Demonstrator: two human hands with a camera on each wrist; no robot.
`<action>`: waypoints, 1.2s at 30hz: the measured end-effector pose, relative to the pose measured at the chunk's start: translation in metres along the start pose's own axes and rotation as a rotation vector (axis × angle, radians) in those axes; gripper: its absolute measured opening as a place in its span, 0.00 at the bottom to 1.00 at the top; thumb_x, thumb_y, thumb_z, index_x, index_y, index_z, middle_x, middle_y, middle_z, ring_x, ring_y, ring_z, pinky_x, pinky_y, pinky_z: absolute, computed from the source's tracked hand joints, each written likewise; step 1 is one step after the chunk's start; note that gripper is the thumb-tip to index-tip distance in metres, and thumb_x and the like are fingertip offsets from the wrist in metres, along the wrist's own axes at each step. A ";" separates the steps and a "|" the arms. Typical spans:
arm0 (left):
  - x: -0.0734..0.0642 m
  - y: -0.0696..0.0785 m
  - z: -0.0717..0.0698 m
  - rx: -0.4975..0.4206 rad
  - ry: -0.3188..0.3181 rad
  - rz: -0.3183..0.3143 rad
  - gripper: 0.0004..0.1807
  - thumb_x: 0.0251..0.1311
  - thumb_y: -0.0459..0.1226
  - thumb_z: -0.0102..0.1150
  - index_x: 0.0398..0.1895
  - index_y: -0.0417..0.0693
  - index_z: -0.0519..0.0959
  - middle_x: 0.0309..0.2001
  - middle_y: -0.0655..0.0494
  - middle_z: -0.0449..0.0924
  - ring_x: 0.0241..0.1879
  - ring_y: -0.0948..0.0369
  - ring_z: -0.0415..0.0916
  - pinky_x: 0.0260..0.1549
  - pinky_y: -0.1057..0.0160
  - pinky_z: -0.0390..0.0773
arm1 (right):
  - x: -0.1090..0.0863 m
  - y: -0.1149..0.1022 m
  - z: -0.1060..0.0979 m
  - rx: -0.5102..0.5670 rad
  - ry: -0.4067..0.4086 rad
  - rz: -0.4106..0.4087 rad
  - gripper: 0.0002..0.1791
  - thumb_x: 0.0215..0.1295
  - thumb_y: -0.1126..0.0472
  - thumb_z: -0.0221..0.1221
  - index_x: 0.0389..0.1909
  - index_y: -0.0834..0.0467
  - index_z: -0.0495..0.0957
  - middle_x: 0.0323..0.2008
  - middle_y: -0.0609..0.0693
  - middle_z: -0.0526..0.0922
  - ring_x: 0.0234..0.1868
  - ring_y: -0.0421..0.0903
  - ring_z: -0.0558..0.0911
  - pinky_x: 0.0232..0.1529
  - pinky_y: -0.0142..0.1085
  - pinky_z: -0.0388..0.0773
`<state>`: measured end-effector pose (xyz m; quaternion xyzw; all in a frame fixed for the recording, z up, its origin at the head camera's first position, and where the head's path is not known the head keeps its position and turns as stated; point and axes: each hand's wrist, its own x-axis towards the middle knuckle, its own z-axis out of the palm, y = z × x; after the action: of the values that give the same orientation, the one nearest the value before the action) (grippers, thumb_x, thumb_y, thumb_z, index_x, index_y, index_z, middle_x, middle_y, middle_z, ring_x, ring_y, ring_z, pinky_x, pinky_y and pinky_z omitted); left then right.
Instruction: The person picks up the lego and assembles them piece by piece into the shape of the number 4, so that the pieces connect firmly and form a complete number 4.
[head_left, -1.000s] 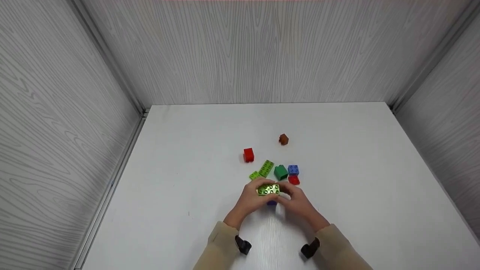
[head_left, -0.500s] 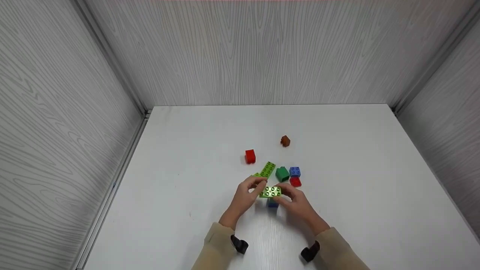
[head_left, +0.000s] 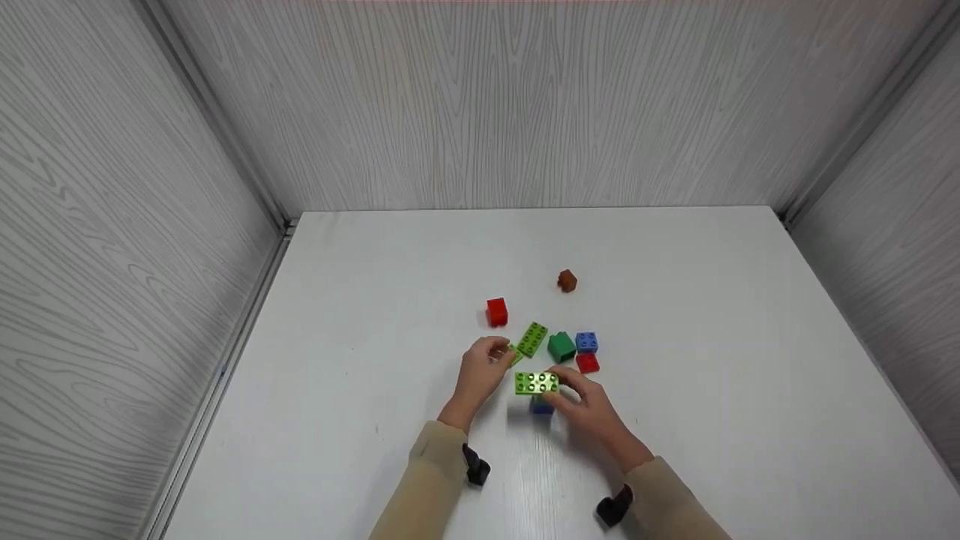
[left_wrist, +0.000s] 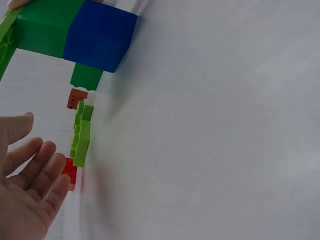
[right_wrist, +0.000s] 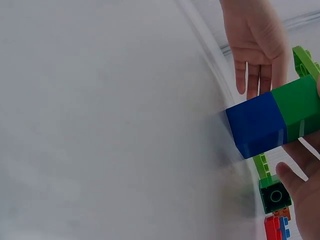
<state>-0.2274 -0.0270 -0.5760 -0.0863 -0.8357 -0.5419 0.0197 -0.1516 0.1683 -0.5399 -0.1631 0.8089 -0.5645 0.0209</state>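
Observation:
In the head view my right hand (head_left: 592, 405) holds a small stack of building bricks at its right end, thumb and fingers about it. A light green studded brick (head_left: 536, 383) tops the stack and overhangs to the left. Beneath it come a green brick (right_wrist: 298, 106) and a dark blue brick (right_wrist: 256, 124) at the bottom, close over the table. My left hand (left_wrist: 31, 187) holds nothing, fingers loosely bent and thumb apart. It reaches beside a small light green brick (head_left: 514, 355), which its fingertips partly cover in the head view.
Behind the hands lie a long light green brick (head_left: 533, 340), a green brick (head_left: 561, 347), a blue brick (head_left: 586, 342) and a flat red piece (head_left: 587, 363). Farther back are a red brick (head_left: 497, 312) and a brown piece (head_left: 567, 281). Grey wood-grain walls (head_left: 480, 105) enclose the white table (head_left: 300, 375).
My left hand has let go of the stack's light green brick and moved up and left to the small light green brick. My right hand stays on the stack.

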 end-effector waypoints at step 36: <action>0.032 0.004 0.033 0.689 -0.062 0.054 0.21 0.54 0.46 0.64 0.42 0.37 0.78 0.42 0.50 0.73 0.42 0.56 0.68 0.44 0.59 0.71 | 0.001 0.017 0.004 0.015 0.021 -0.042 0.19 0.63 0.61 0.59 0.53 0.64 0.72 0.45 0.52 0.78 0.51 0.52 0.76 0.55 0.53 0.68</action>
<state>-0.2561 0.0088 -0.5816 -0.1129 -0.9672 -0.2245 0.0367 -0.1560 0.1693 -0.5572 -0.1740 0.8013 -0.5725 0.0017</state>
